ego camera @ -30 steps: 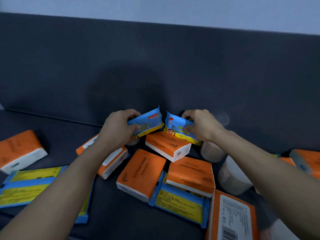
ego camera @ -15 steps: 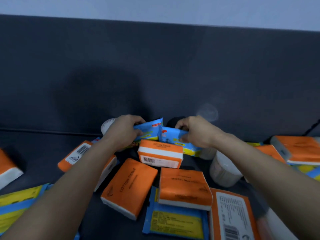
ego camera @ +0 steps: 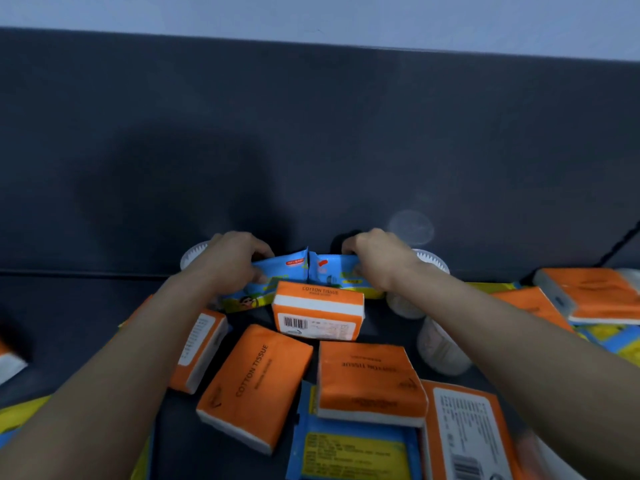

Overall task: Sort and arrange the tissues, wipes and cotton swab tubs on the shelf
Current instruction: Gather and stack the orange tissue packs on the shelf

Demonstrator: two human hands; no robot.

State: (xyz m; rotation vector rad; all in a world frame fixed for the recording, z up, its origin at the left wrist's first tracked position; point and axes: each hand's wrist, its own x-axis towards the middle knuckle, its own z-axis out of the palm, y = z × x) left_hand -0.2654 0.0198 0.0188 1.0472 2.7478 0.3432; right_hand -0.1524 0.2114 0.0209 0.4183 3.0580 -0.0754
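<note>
My left hand (ego camera: 228,261) grips a blue wipes pack (ego camera: 287,266) at the back of the dark shelf (ego camera: 86,306). My right hand (ego camera: 377,258) grips a second blue wipes pack (ego camera: 329,271). The two packs stand end to end against the shelf's back wall. An orange cotton tissue pack (ego camera: 318,311) stands upright just in front of them. A white cotton swab tub (ego camera: 194,254) shows behind my left hand, another swab tub (ego camera: 433,261) behind my right wrist.
Several orange tissue packs (ego camera: 256,382) lie loose in front, with blue and yellow wipes packs (ego camera: 353,452) under them. More orange packs (ego camera: 595,292) lie at the right. Swab tubs (ego camera: 440,348) lie on their sides under my right forearm.
Both hands have pushed the two wipes packs back and down toward the shelf wall. The view has shifted closer, and the upright orange pack now shows its barcode side.
</note>
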